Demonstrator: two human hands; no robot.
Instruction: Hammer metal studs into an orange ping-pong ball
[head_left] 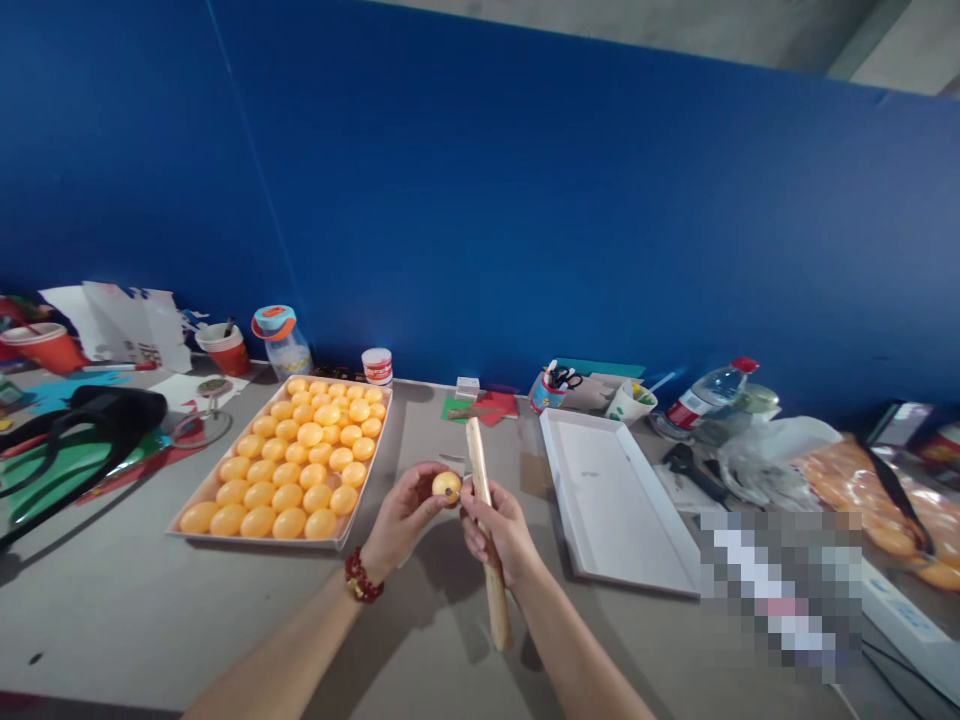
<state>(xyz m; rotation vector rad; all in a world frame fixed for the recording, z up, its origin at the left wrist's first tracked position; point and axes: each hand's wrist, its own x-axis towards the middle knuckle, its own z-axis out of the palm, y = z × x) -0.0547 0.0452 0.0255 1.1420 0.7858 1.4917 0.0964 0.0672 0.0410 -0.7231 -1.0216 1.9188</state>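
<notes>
My left hand (pixel 409 515), with a red bead bracelet at the wrist, is closed on an orange ping-pong ball (pixel 447 487). A small dark spot, perhaps a hole, shows on the ball's near side. My right hand (pixel 499 530) grips a pale wooden stick (pixel 495 600) that stands nearly upright and leans a little. The right fingertips are close beside the ball; whether they touch it I cannot tell. To the left, a shallow white box (pixel 262 543) holds rows of orange ping-pong balls (pixel 310 434).
A shallow white tray (pixel 615 500) lies right of my hands. Behind are a pen cup with scissors (pixel 549 390), red paper (pixel 499 405) and a small white tub (pixel 377 366). A plastic bottle (pixel 709 398), bagged orange balls (pixel 862 490) and a power strip (pixel 904 610) crowd the right.
</notes>
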